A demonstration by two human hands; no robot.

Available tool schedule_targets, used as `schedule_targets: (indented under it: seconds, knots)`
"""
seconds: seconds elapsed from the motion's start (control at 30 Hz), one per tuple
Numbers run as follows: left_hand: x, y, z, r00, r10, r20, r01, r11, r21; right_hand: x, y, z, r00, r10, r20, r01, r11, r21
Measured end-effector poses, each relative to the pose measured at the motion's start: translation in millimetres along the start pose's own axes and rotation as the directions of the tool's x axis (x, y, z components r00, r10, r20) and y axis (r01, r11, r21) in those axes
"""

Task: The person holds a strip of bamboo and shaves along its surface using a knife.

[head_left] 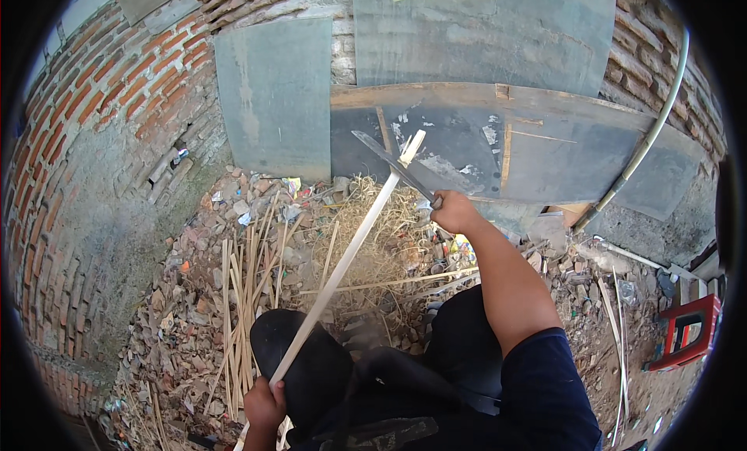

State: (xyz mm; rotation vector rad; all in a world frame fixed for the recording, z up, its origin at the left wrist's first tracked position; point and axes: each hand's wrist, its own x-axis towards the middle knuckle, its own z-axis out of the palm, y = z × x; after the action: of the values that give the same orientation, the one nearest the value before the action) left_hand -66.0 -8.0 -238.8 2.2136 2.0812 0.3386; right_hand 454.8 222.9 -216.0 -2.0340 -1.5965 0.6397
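Observation:
My left hand [264,404] is closed round the lower end of a long pale bamboo strip [342,268], beside my left knee. The strip slants up and away to the right. My right arm is stretched forward, and my right hand [455,212] grips the handle of a machete [373,147]. Its dark blade crosses the strip near the far end, where the pale material looks split or rough. Whether the edge has bitten into the strip I cannot tell. Beneath the strip lies a heap of thin curled shavings [373,249].
Several loose strips [247,295] lie on the rubble ground [175,319] at left. More thin strips [620,342] are at right, near a red stool [689,334]. Grey sheets [272,101] and a brick wall [78,194] stand around, with a pipe [661,124] at far right.

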Motion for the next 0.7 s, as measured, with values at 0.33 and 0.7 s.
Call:
schedule_targets:
  seconds: [0.33, 0.7]
  knots:
    - [-0.8, -2.4, 2.9, 1.000, 0.017, -0.004, -0.017, 1.000, -0.012, -49.9, -89.7, -6.5, 0.954, -0.215, 0.209, 0.270, 0.921, -0.282]
    - [8.2, -2.0, 0.2, 1.000, 0.005, 0.018, -0.004, 0.999, -0.043, 8.6, -1.2, -16.3, 0.959, 0.030, -0.283, -0.125, 0.938, -0.324]
